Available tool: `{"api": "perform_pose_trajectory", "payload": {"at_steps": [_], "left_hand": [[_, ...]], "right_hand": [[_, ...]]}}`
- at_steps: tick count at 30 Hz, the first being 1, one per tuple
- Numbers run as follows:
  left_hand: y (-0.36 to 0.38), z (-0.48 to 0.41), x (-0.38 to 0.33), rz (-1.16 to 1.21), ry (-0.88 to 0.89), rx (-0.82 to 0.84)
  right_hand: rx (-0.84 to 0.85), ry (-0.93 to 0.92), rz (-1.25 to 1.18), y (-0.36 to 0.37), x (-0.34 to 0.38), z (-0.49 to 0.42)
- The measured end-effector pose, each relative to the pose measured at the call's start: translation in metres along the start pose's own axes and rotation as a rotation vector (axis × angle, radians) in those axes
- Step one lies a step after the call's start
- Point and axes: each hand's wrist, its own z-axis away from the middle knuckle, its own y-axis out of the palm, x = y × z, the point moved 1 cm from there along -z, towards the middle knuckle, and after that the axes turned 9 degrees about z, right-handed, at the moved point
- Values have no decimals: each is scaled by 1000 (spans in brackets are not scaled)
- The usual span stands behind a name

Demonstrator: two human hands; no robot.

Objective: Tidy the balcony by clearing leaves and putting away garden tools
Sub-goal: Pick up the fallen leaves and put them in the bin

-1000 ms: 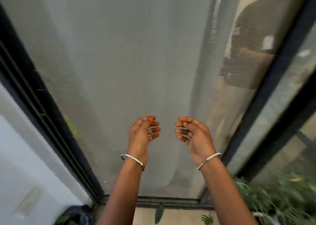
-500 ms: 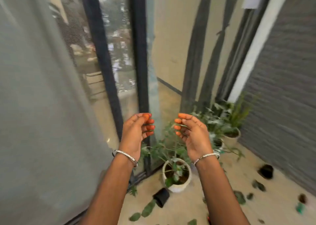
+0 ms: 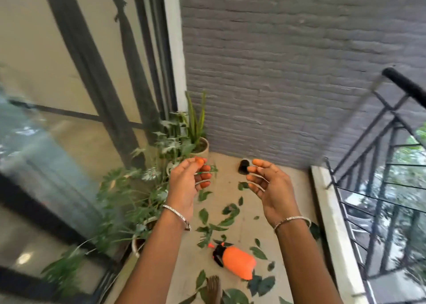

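Both hands hold nothing: the left hand [image 3: 187, 183] and the right hand [image 3: 270, 186] are raised at the centre of the frame, fingers loosely curled. Below them, green leaves [image 3: 203, 215] lie scattered on the floor [image 3: 244, 232], and an orange spray bottle [image 3: 238, 261] lies on its side at lower centre. Potted plants [image 3: 143, 188] stand at the left, a black railing [image 3: 402, 83] at the right.

Found the orange plastic spray bottle [image 3: 235, 261] lying on the pale concrete floor [image 3: 244, 234] among scattered green leaves [image 3: 227, 213]. Saw leafy potted plants [image 3: 138, 200] lined along the left beside the glass door [image 3: 57, 165], a small black pot [image 3: 243, 167] behind near the grey brick wall [image 3: 288, 73], and the black metal railing [image 3: 378, 156] at right.
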Motion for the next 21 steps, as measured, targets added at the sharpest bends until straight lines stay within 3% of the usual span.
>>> {"api": "perform_pose_trajectory", "payload": {"at_steps": [6,21], "left_hand": [[53,-85,35,-10,-126,29],[159,-268,91,-51,-276,-12]], "right_hand": [[-129,16,20,-37,10,-78],[-259,89,42,-91,39,-277]]}}
